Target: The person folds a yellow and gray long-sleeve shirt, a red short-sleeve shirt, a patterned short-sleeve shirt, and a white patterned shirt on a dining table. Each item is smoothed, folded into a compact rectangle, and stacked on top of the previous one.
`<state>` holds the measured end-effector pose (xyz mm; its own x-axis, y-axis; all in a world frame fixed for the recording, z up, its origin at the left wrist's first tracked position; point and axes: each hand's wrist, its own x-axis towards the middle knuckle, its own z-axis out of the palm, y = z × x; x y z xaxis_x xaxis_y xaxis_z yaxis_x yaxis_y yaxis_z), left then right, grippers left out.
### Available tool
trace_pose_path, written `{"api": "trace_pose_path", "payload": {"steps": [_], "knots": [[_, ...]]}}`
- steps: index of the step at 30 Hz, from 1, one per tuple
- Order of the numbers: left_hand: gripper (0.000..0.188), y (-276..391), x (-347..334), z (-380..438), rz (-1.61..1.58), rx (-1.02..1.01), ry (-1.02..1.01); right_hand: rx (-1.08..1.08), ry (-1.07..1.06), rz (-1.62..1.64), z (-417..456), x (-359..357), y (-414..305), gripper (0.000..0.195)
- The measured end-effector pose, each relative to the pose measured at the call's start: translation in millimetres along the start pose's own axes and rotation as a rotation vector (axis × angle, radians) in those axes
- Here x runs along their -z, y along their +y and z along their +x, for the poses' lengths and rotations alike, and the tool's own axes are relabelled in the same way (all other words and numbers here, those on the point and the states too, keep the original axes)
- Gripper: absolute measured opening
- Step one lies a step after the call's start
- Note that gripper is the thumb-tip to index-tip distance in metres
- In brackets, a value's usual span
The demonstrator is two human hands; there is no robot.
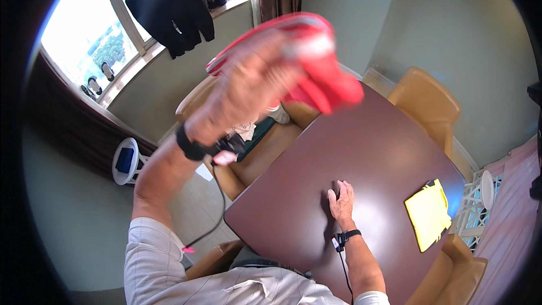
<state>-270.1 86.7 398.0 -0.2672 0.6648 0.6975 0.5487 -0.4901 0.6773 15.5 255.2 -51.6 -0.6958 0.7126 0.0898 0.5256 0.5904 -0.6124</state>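
Observation:
My left hand (250, 87) is raised high, over the far left edge of the table, and grips a red cloth item (326, 78) with white-grey trim. Both are blurred, and the cloth's exact kind cannot be made out. Part of it is hidden behind the hand. Lower down, my right hand (342, 201) holds nothing over the dark brown tabletop (355, 135), thumb apart from the fingers. A shadow falls beside it; whether it touches the surface I cannot tell. To its right lies a folded yellow garment (427, 216) with black parts.
Tan chairs (427, 101) surround the table. Clothing items lie on the chair seat (264, 148) at the left. A white stool (134, 156) bears a dark blue folded item (125, 160). Dark clothes (169, 6) hang at the window. Cables (222, 203) run from both wrist straps.

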Motion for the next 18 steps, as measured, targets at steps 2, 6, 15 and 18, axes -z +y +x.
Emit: {"api": "trace_pose_path", "payload": {"steps": [2, 6, 15, 18], "knots": [[0.023, 21, -57, -28, -0.154, -0.107, -0.305, -0.112, -0.001, 0.467, -20, 21, 15, 0.053], [0.028, 22, -171, -154, -0.23, -0.154, -0.799, -0.495, -0.054, 1.372, -71, 65, 89, 0.045], [0.015, -32, -166, -421, 0.269, 0.548, -1.176, -0.581, 0.108, 0.861, -160, 122, 143, 0.038], [0.014, -18, -146, -424, 0.335, 0.76, -1.161, -0.327, 0.337, 0.594, -145, 91, 131, 0.05]]}}
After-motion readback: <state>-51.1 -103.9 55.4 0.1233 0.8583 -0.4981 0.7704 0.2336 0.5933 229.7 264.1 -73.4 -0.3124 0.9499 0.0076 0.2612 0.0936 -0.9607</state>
